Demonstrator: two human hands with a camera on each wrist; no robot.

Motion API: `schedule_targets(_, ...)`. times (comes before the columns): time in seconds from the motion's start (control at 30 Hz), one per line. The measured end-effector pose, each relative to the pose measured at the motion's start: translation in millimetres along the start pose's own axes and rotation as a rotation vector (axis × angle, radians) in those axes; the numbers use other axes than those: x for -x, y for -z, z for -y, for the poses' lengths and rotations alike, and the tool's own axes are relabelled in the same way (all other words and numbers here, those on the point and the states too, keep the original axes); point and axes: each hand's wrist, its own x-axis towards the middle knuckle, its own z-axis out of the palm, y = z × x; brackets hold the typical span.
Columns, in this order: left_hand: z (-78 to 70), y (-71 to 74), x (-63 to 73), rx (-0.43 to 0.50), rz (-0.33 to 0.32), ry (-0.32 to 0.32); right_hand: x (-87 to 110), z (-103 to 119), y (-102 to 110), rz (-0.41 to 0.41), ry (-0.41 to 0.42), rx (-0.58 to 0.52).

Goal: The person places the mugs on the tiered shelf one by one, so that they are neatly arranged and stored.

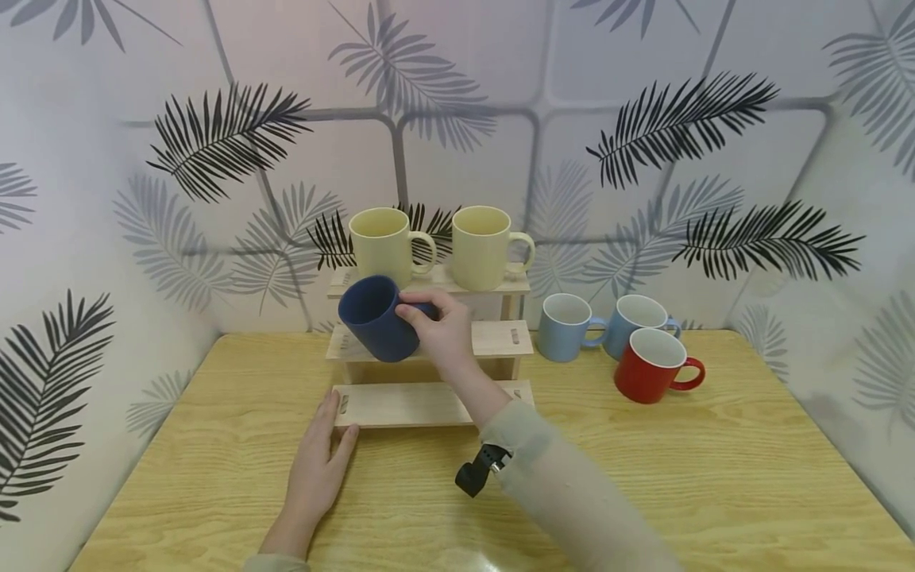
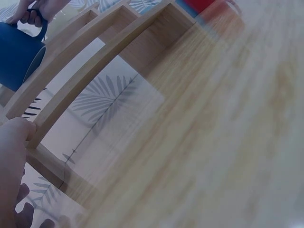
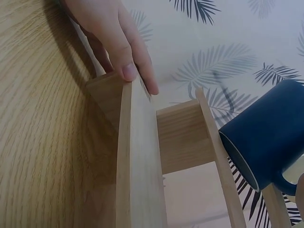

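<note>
My right hand (image 1: 446, 330) pinches the handle of a dark blue mug (image 1: 382, 322), which is tilted over the left part of the middle shelf. In the right wrist view the same mug (image 3: 266, 133) appears at the right, its rim facing down-left. A three-tier wooden rack (image 1: 400, 403) stands on the table. The left hand (image 1: 319, 461) rests at the left end of its bottom shelf, thumb on the front edge; the left wrist view shows that thumb (image 2: 16, 130) against the wood. Two pale yellow mugs, one at left (image 1: 381, 246) and one at right (image 1: 480, 250), stand upright on the top shelf.
Right of the rack, two light blue mugs, a nearer-left one (image 1: 562, 330) and another (image 1: 632, 318), stand on the wooden table (image 1: 715, 477). A red mug (image 1: 646, 369) with a white inside is in front of them. A leaf-patterned wall covering (image 1: 472, 71) rises behind.
</note>
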Motion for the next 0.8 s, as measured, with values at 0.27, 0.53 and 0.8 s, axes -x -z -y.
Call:
schedule_targets(0.27, -0.2, 0.9, -0.5, -0.003, 0.000, -0.005, 2.7, 17, -7, 0.000, -0.010, 0.045)
schedule_targets(0.53, 0.3, 0.0, -1.1, -0.013, 0.000, -0.002, -3.9, -12, -3, -0.050, -0.027, -0.016)
schedule_targets(0.8, -0.4, 1.3, -1.4, -0.015, -0.002, 0.008, -0.9, -17, -1, -0.073, -0.031, -0.076)
